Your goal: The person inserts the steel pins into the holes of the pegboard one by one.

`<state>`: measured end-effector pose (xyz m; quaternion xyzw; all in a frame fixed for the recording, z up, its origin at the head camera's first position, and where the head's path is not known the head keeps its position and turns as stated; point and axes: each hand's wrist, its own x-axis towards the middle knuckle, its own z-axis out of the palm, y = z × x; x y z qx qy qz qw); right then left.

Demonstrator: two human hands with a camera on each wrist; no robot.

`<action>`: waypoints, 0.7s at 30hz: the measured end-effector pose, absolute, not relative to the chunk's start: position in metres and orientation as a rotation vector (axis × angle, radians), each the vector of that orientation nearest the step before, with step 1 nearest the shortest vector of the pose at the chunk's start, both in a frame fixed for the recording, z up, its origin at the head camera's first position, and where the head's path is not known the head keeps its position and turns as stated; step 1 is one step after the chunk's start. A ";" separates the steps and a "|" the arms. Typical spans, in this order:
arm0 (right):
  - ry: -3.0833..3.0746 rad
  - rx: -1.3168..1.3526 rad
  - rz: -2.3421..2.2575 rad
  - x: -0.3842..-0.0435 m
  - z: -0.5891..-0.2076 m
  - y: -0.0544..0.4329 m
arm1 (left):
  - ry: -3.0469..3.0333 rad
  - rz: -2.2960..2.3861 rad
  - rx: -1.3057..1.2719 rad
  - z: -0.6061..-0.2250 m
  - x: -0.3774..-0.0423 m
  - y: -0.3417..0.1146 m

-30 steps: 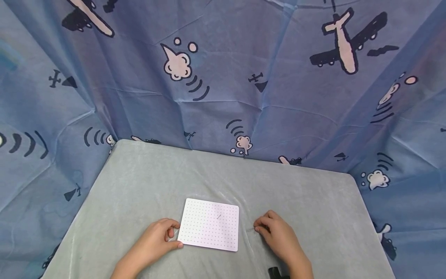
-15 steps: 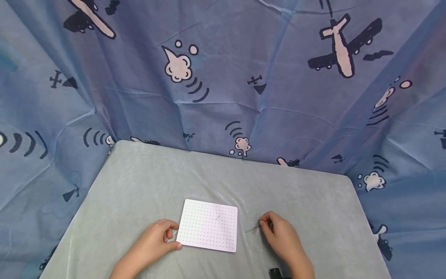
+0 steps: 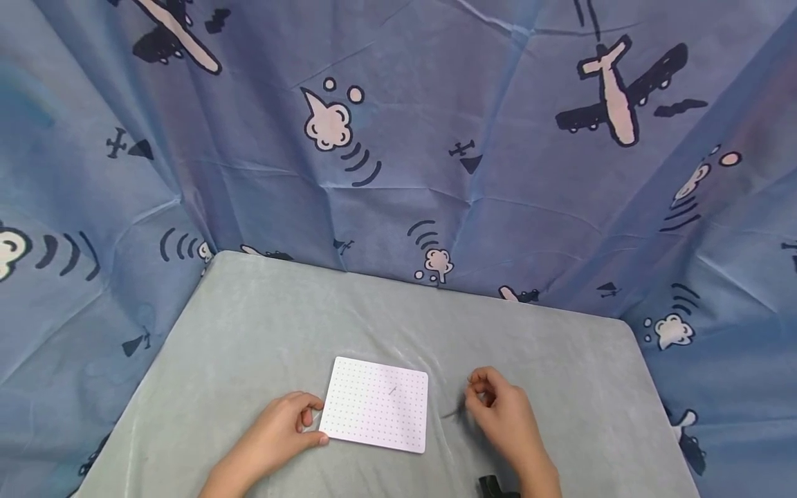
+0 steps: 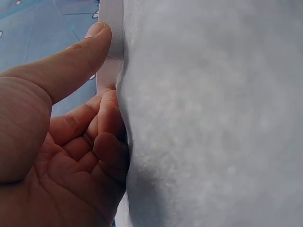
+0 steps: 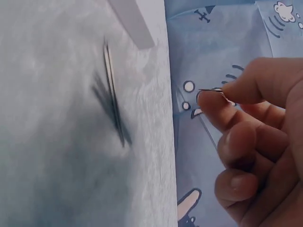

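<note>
A white board (image 3: 373, 415) with rows of small holes lies on the cloth. A thin pin (image 3: 392, 391) shows on its upper right part. My left hand (image 3: 281, 423) holds the board's lower left corner, with the thumb and forefinger at its edges. To the right of the board, raised a little, my right hand (image 3: 506, 418) pinches a thin dark metal pin (image 5: 209, 90) between thumb and forefinger. On the cloth below it lie a couple of similar pins (image 5: 111, 90), their shadows beside them.
A grey-green cloth (image 3: 299, 318) covers the table. Blue curtains (image 3: 386, 138) with airplane prints enclose its back and sides. A black object (image 3: 490, 486) sits by my right wrist at the bottom edge.
My right hand has come up off the cloth beside the pins and now holds one pin, slightly farther right. The left hand and the board stay together in place.
</note>
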<state>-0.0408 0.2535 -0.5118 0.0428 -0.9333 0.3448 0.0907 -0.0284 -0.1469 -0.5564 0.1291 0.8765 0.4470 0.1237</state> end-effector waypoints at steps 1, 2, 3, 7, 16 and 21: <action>-2.767 0.122 1.051 -0.041 -0.511 0.252 | 2.552 1.306 0.373 -0.556 -0.028 -0.147; -2.759 0.124 1.081 -0.042 -0.511 0.250 | 2.548 1.308 0.369 -0.556 -0.028 -0.146; -2.750 0.133 1.103 -0.042 -0.511 0.248 | 2.546 1.310 0.367 -0.556 -0.028 -0.146; -2.693 0.218 1.151 -0.044 -0.516 0.239 | 2.552 1.305 0.364 -0.556 -0.029 -0.146; -2.608 0.349 1.266 -0.044 -0.522 0.212 | 2.575 1.288 0.370 -0.557 -0.029 -0.145; -2.657 0.372 1.288 -0.043 -0.523 0.197 | 2.576 1.277 0.366 -0.557 -0.029 -0.146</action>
